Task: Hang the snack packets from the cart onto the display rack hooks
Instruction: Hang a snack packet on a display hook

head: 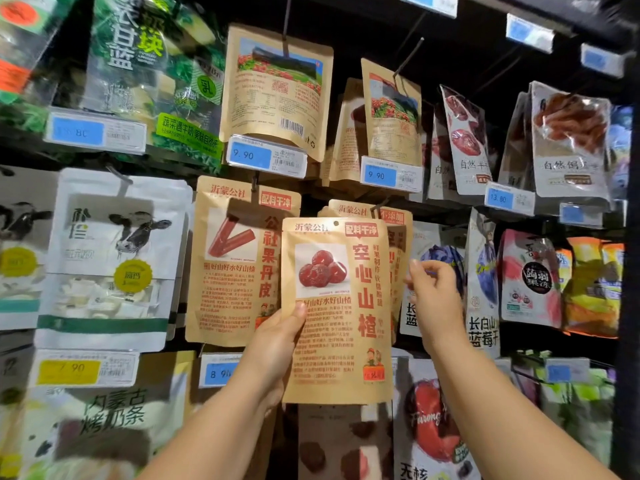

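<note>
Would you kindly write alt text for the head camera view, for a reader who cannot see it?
A left hand holds a brown snack packet up before a crowded display rack, its hanging hole not yet on the hook. The right hand reaches the edge of matching packets hanging just behind.

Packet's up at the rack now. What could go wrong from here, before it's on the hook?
1. The hang hole of the held packet sits below and left of the hook, so it may miss the tip.
2. The left hand grips only the lower left edge, so the top could flop or tilt.
3. The right hand seems to pinch the hanging packets. A tug might slide them off.
</note>
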